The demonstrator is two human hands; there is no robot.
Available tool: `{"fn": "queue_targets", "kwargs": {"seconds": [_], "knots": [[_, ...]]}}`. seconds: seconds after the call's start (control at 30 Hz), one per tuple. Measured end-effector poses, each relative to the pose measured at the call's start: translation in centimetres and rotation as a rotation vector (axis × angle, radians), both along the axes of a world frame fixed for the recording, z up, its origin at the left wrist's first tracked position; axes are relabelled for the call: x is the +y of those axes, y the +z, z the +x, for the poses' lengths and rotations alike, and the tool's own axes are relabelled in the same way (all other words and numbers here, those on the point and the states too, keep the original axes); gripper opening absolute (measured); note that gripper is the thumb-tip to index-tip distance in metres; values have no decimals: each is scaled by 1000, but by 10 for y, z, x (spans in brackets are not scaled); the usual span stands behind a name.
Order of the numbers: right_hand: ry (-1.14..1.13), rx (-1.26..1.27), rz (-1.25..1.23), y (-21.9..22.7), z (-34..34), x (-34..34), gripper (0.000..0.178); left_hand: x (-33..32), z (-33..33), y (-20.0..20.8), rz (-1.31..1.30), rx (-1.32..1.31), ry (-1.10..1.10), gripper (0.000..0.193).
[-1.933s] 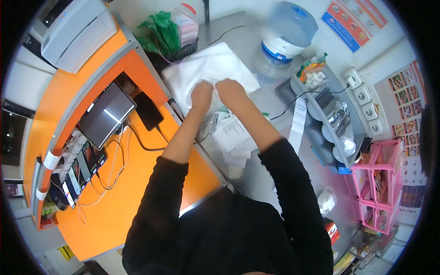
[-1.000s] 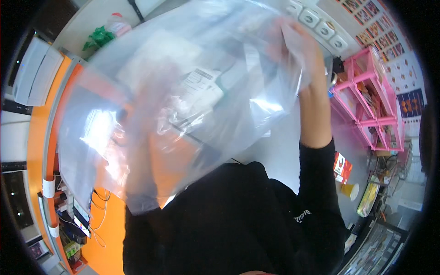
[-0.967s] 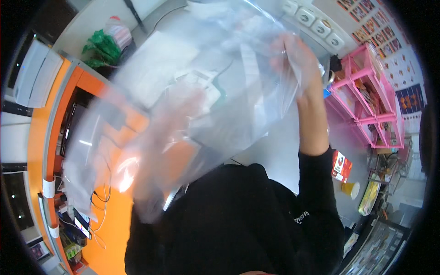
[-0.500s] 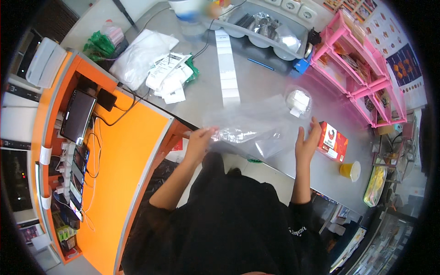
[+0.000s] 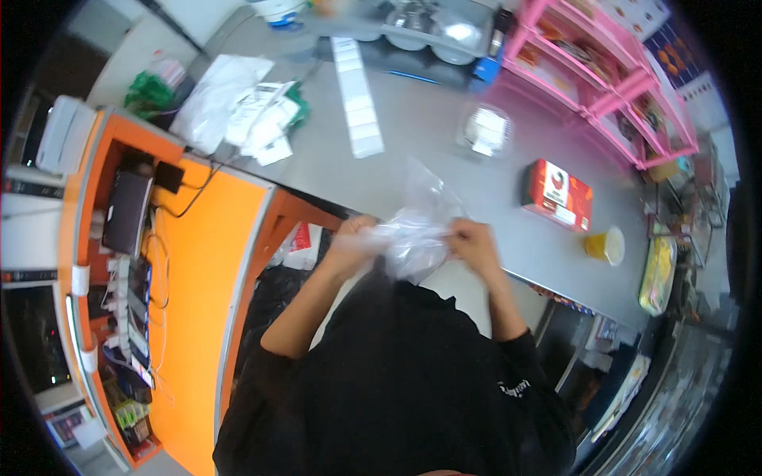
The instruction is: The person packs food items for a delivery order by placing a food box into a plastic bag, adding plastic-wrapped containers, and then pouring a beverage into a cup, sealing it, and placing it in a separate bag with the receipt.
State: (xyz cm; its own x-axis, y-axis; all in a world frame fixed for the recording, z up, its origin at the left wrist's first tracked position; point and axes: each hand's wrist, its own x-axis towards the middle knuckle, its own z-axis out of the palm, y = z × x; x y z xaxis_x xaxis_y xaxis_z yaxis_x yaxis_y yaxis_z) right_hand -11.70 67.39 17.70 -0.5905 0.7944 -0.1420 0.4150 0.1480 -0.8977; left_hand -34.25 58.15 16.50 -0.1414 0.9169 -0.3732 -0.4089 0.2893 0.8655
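Observation:
A clear plastic bag (image 5: 417,230) is stretched between my two hands, close to my body at the counter's front edge. My left hand (image 5: 354,240) is closed on the bag's left side, its fingers partly blurred. On the opposite side, my right hand (image 5: 473,244) pinches the bag's edge. Beyond the bag, on the steel counter, stands a round clear tub (image 5: 486,131) with a white label on its lid. To the right lie a red and orange carton (image 5: 559,194) and a yellow cup (image 5: 606,246) with a pale lid.
A long paper strip (image 5: 357,99) lies on the counter, with a heap of paper slips (image 5: 262,123) and white plastic bags left of it. Pink stacked racks (image 5: 583,103) stand at the back right. An orange desk (image 5: 206,262) with a tablet and cables is on the left.
My right hand has moved left from near the carton and now grips the bag. The bag is bunched and drawn nearer to my body. The view has shifted somewhat.

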Motion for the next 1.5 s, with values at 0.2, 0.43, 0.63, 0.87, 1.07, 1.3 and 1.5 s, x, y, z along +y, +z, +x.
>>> {"fn": "queue_targets", "kwargs": {"seconds": [0.2,0.43,0.63,0.87,1.07,1.3,1.5], "knots": [[-351,-97,85,19,74,49,9,-16,-84,-5,-61,447,82,21],[-63,19,343,99,-17,46,20,21,-26,22,563,1256,-140,54],[-132,-164,832,144,-52,8,19,64,6,42,338,720,2,40],[-504,-175,-45,59,34,2,20,67,11,45,480,483,178,22],[76,-502,342,54,46,-36,19,61,28,30,465,440,32,23],[-318,-283,623,-54,-76,75,21,14,8,54,630,396,-348,23],[-115,-729,828,-74,-89,108,21,2,-69,91,320,872,-203,31]]}}
